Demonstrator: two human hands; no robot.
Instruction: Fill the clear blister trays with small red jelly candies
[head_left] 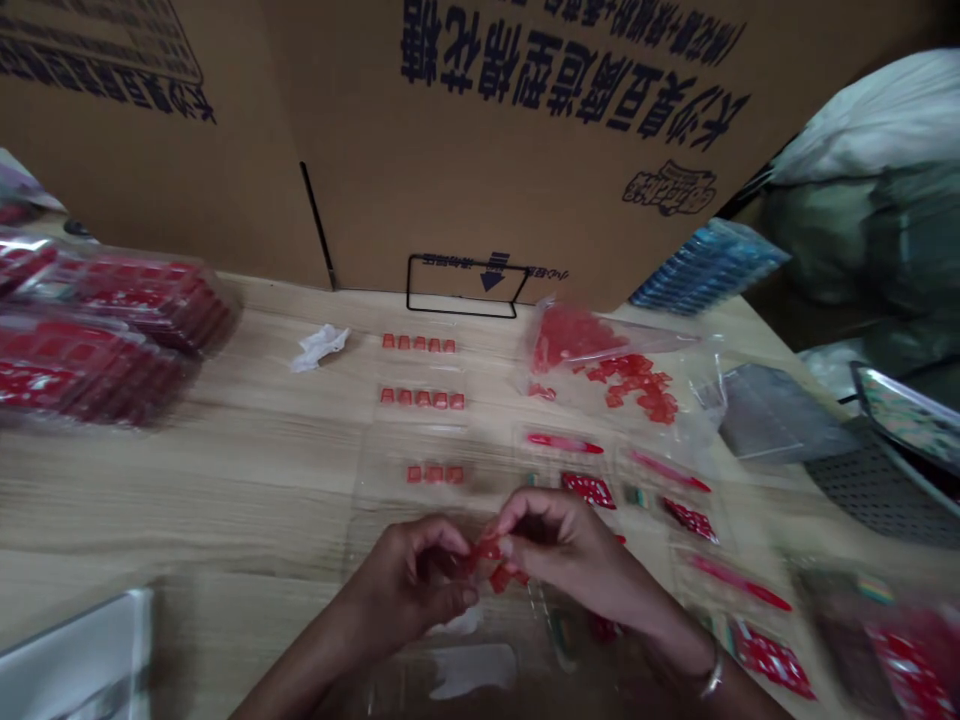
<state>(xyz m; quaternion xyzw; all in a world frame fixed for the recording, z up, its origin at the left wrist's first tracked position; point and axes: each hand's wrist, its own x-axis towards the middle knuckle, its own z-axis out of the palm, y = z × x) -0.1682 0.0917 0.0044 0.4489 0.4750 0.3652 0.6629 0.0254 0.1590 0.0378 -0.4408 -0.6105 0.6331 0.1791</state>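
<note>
1. Both hands sit low at 6 o'clock, working together over a clear plastic sheet (409, 650). The left hand (409, 580) and right hand (570, 555) each have a closed grip, fingertips pressed together on small red pieces (491, 560), which are glossy, angular and held between the hands.
2. At 12 o'clock, three short rows of small red squares (421, 398) lie on the pale wood-grain surface (187, 500).
3. At 1 o'clock, a crinkled clear bag (600, 350) holds more red pieces, with others loose beside it.
4. At 2 o'clock, slim red sticks (564, 443) and shiny red patterned packets (589, 490) lie in clear sleeves.
5. At 10 o'clock, stacked red packs (112, 300) sit in glossy plastic.
6. Behind everything stands a brown cardboard box (480, 150).
</note>
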